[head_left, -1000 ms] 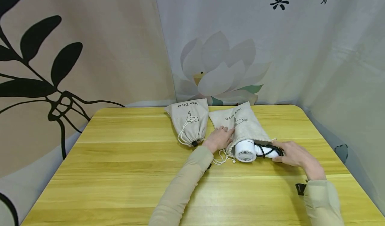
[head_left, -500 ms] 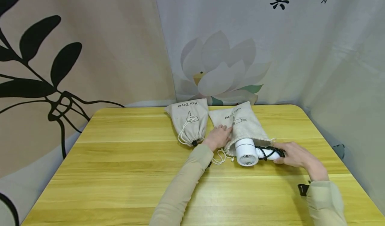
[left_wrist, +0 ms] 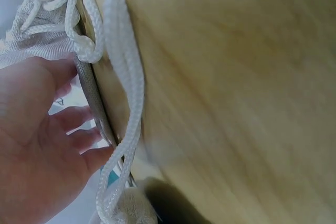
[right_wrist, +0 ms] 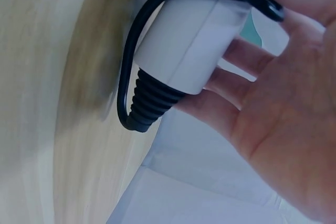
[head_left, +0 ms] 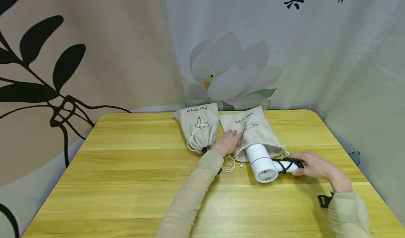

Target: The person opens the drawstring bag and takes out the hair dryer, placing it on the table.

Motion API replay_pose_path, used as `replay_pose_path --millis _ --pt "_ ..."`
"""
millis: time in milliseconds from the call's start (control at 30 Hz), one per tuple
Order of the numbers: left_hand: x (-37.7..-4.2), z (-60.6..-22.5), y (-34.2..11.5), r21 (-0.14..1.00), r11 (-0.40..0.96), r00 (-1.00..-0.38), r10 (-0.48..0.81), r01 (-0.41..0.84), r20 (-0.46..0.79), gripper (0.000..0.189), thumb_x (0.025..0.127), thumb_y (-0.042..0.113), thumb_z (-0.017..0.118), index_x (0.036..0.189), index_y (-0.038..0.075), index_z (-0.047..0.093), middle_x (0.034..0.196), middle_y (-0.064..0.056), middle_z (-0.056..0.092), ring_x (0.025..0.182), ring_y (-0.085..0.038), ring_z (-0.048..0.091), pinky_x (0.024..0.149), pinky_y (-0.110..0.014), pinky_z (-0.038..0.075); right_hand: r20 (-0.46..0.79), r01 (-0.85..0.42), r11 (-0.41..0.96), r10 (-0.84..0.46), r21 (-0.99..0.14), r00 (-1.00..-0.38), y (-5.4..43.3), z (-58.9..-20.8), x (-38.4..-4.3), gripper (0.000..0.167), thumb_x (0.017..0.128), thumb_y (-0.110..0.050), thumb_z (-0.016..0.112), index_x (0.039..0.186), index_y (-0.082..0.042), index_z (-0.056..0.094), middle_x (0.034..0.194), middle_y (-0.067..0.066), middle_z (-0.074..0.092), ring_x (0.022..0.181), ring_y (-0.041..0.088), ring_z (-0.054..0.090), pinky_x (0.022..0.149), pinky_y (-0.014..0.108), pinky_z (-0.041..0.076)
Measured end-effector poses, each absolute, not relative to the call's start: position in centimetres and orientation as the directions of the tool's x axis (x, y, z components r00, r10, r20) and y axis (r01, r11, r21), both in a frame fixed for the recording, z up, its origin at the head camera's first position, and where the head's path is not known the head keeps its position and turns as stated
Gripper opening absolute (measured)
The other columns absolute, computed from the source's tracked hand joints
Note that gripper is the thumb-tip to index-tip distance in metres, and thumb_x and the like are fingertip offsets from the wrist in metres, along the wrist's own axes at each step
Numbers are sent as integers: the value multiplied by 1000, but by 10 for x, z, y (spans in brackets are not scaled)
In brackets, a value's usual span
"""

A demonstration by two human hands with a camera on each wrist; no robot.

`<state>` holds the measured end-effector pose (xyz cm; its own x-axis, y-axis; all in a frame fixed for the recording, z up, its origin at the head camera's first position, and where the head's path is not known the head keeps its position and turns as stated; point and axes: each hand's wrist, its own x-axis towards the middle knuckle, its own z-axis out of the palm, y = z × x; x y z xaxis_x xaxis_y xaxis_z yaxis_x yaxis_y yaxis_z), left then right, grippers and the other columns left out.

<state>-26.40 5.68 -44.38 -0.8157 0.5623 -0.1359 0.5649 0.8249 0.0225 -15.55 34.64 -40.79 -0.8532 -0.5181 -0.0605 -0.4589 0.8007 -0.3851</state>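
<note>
A white hair dryer (head_left: 265,163) with its black cord (head_left: 288,163) wound round the handle sticks partly out of a beige drawstring bag (head_left: 262,136). The upper end of its barrel is hidden in the bag's mouth. My right hand (head_left: 316,166) holds the handle end, and in the right wrist view the fingers (right_wrist: 226,108) curl round the white handle (right_wrist: 189,40) above the ribbed cord guard (right_wrist: 149,100). The left hand (head_left: 228,142) rests on the left part of the bag with spread fingers. White drawstring (left_wrist: 123,61) hangs beside that hand in the left wrist view.
A second beige bag (head_left: 202,125), printed "Hair Dryer" and cinched with a black toggle (head_left: 204,149), lies to the left of the left hand. Both bags lie near the back edge of the wooden table (head_left: 126,174). A printed curtain (head_left: 133,48) hangs behind.
My right hand has drawn the hair dryer further out of the bag, toward the front and right. More of the white barrel shows. The left hand stays on the bag with hardly any movement.
</note>
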Motion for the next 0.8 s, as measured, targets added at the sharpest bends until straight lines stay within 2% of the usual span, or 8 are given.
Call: replay_pose_path --millis 267,433,567,667,800 --pt "-269 -445 56 7 836 -825 542 548 -160 49 101 30 41 149 25 31 148 -6 41 139 -25 35 114 -41 34 -39 -486 771 -547 -412 -836 353 -405 -152 27 74 -25 78 95 -17 63 86 -9 63 73 -4 45 61 19 37" --pt "-268 -444 57 -16 833 -824 543 553 -159 48 102 15 35 149 26 31 149 -9 40 140 -27 34 115 -40 32 -9 -520 756 -570 -399 -822 356 -403 -150 30 74 -24 79 98 -16 64 88 -8 63 75 -5 46 62 20 39" --pt "-268 -444 58 -24 808 -804 581 588 -124 48 100 8 39 146 24 37 141 -8 49 134 -23 43 111 -34 38 7 -532 749 -577 -394 -817 358 -401 -148 32 73 -24 79 100 -15 64 90 -6 64 76 -6 46 63 20 40" --pt "-268 -445 58 -9 794 -790 603 607 -107 41 101 13 41 141 25 46 130 -5 56 124 -19 51 101 -32 48 2 -522 757 -567 -393 -824 358 -400 -146 35 73 -26 79 102 -14 64 93 -4 65 78 -6 47 65 21 41" --pt "-266 -445 58 33 804 -793 593 594 -140 38 103 30 37 138 27 49 130 -5 55 123 -19 51 96 -35 51 15 -516 754 -559 -406 -829 357 -396 -143 35 74 -25 79 104 -14 64 94 -4 65 79 -6 48 66 21 42"
